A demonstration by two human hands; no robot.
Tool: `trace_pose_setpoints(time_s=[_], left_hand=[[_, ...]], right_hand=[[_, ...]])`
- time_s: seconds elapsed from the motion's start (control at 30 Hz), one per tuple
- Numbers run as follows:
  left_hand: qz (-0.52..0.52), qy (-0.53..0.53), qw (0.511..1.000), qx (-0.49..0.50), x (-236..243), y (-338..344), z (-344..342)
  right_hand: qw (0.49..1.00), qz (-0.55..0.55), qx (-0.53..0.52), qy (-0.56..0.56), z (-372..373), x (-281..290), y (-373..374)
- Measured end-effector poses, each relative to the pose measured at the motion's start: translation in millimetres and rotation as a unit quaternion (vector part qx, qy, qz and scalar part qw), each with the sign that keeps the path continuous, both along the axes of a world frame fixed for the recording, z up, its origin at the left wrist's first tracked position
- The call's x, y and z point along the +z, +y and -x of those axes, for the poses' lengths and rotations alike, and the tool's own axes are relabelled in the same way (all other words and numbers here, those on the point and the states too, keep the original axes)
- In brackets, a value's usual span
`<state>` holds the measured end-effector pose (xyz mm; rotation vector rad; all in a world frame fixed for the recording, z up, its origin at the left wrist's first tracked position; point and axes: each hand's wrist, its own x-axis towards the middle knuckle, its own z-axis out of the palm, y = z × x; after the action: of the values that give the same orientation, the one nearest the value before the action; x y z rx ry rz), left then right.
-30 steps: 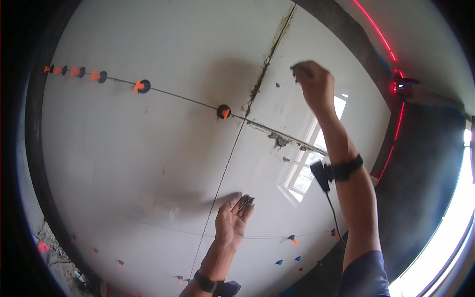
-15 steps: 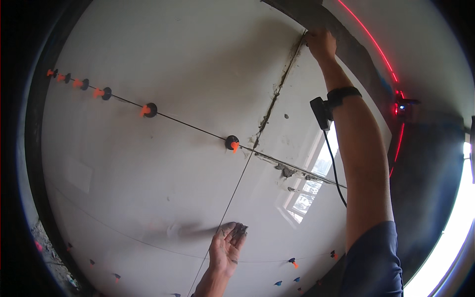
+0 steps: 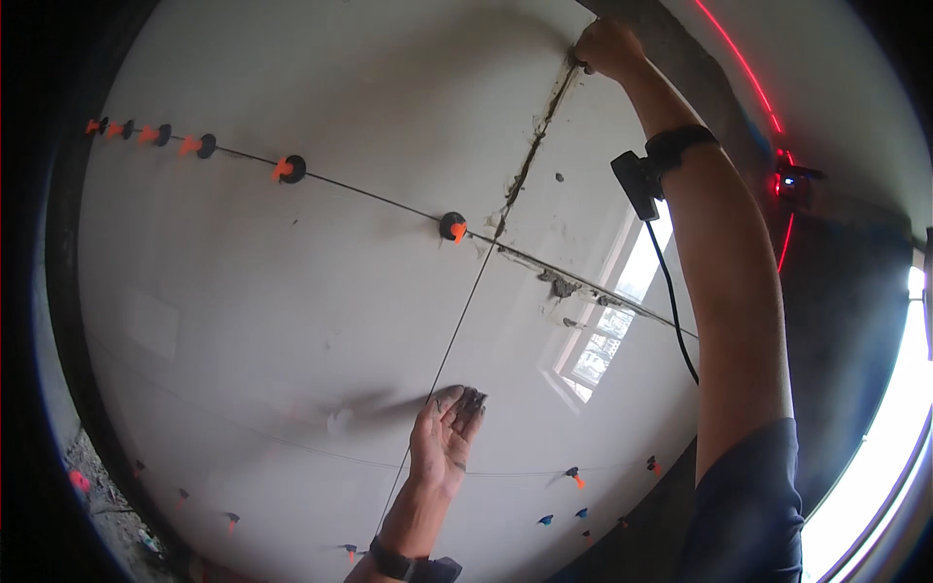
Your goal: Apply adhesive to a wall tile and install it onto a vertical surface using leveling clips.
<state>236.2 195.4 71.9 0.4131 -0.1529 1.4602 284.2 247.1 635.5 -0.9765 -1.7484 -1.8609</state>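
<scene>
My right hand (image 3: 603, 47) reaches to the top of the smeared tile joint (image 3: 535, 146) on large glossy white tiles (image 3: 340, 291), fingers pinched at the seam; whatever they hold is hidden. A black strapped device with a cable (image 3: 641, 180) is on that forearm. Lower down, my left hand (image 3: 442, 442) is palm-up and cupped beside the thin seam, its curled fingers holding a grey mortar-like clump (image 3: 474, 398). A black spacer with an orange tab (image 3: 453, 226) sits near the joint crossing, with grey smears (image 3: 559, 287) to its right.
More orange-tabbed spacers (image 3: 290, 169) line the upper seam; smaller orange and blue ones (image 3: 574, 477) dot the lower tiles. A lit laser device (image 3: 792, 182) casts red lines at the upper right. A bright window (image 3: 875, 437) lies right; rough rubble (image 3: 102, 496) shows lower left.
My right hand has risen from the middle of the right tile to the top of the joint, then shifted slightly left along it. My left hand stays low, cupped around the grey clump.
</scene>
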Motion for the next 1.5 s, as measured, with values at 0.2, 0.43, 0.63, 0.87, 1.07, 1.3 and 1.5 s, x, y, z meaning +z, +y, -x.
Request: trace_pose_setpoints(time_s=[0.2, 0.43, 0.63, 0.87, 1.07, 1.3, 1.5], left_hand=[[-0.001, -0.003, 1.0, 0.0, -2, -2, -2], [0.006, -0.013, 1.0, -0.001, 1, 1, -2], [0.006, -0.019, 1.0, 0.0, 5, 1, 1], [0.005, -0.03, 1.0, 0.007, 19, -6, 4], [-0.008, -0.037, 0.999, 0.012, 21, -15, 8], [0.033, -0.046, 0.998, -0.011, 25, -13, 5], [0.0, 0.028, 1.0, -0.007, -31, -39, 6]], right_hand=[[0.996, 0.083, 0.007, 0.027, 1, -60, -21], [0.988, 0.131, 0.045, 0.07, 0, -139, -23], [0.961, 0.187, 0.138, 0.15, -5, -197, -19], [0.942, 0.229, 0.152, 0.194, -3, -251, -40], [0.935, 0.255, 0.15, 0.198, -6, -286, -48], [0.917, 0.295, 0.217, 0.156, -14, -356, -74], [0.84, 0.418, 0.306, 0.162, -61, -500, -109]])
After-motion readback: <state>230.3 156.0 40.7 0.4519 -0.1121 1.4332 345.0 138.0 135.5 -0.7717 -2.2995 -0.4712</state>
